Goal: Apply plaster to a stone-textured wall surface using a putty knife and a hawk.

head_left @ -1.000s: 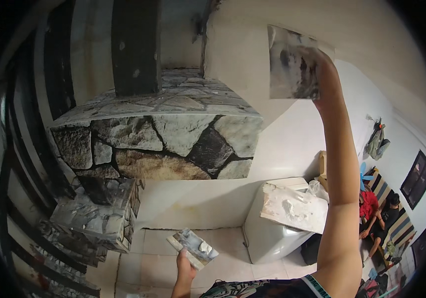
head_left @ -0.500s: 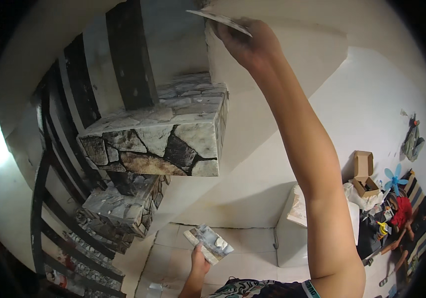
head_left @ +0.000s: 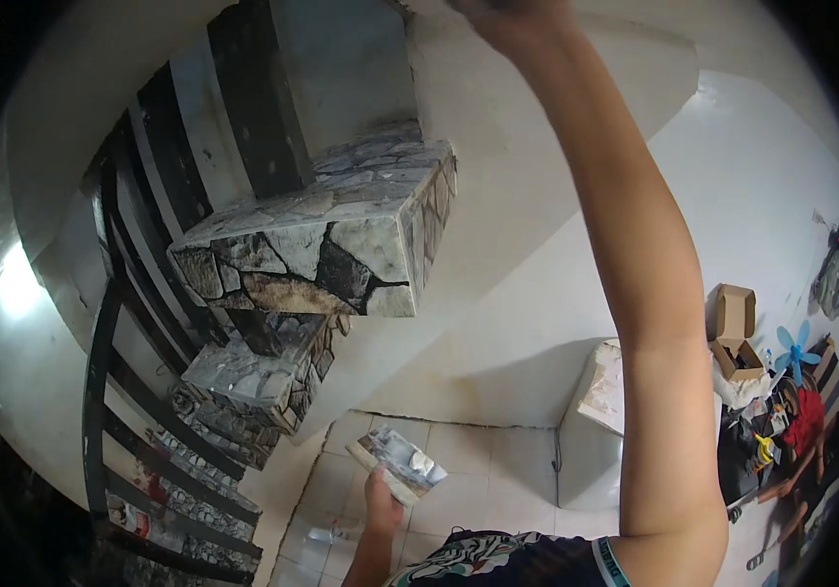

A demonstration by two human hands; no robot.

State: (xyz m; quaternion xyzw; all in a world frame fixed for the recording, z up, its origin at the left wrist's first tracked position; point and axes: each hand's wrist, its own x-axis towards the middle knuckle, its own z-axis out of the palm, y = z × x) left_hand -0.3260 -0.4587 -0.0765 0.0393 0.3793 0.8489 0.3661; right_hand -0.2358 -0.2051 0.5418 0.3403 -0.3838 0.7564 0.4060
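My left hand [head_left: 382, 499], low in the picture, grips a flat, square, smeared board [head_left: 392, 452] with a white lump [head_left: 420, 462] on it. My right arm reaches up to the top edge, where my right hand [head_left: 517, 20] is partly cut off, high against a cream plastered surface [head_left: 561, 78]. Its fingers and anything in them are hidden. To the left of that arm juts a step [head_left: 292, 264] covered in grey stone-pattern facing, with dark upright bars rising from it.
A lower stone-patterned step [head_left: 239, 377] and black railing [head_left: 97, 411] are at left. At right stand a white appliance [head_left: 586, 460], an open cardboard box [head_left: 735, 357], a blue fan [head_left: 797, 352] and piled things; another person's bare limbs [head_left: 796, 474] show near a red cloth [head_left: 804, 416].
My right hand, earlier holding a thin square plate, has moved up and leftward to the top edge, and the plate has left view. The view has shifted slightly; my left hand still holds its board.
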